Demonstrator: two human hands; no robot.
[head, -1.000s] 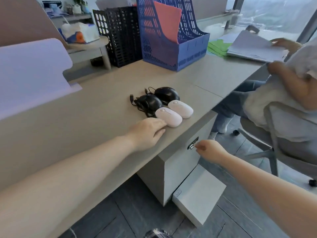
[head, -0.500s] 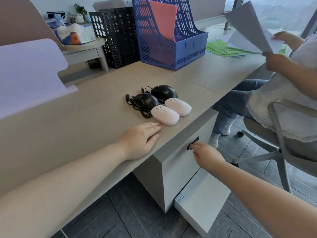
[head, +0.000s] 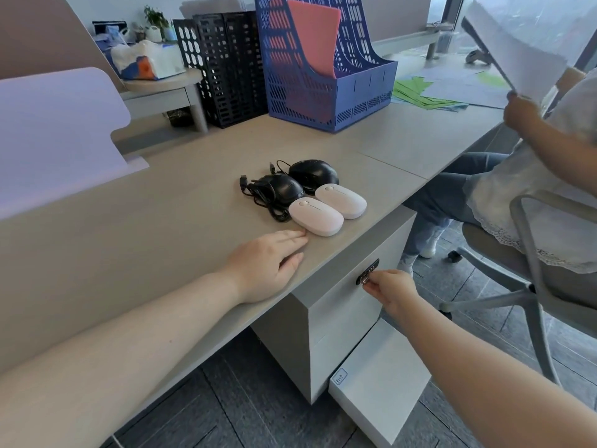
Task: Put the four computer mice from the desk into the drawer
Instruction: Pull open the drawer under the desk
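Four mice sit clustered near the front edge of the desk [head: 161, 227], right above the drawer [head: 352, 286]: near white mouse [head: 316, 216], far white mouse [head: 341, 201], left black mouse [head: 280, 187], right black mouse [head: 313, 172]. None moved yet, drawer shut. Left hand [head: 268, 263] lies flat and open on the desktop, fingers together, fingertips just beside the near white mouse, holding nothing. Right hand [head: 389, 291] is pinched closed at the dark lock handle [head: 367, 272] on the drawer front; looks like it holds a small key or tab, too small to tell. White mice are probably light, smooth, rigid and a bit slick; grip across the sides from above. Black ones are wired, with loose cable [head: 262, 197] and USB plug bunched at left, likely to drag or snag, so gather the cord with the body. Desktop is matte grey, flat, with plenty of room. Blue file rack [head: 326, 88] and black mesh holders [head: 226, 66] stand well behind. Another person sits at right in an office chair [head: 533, 253] holding papers [head: 513, 59].
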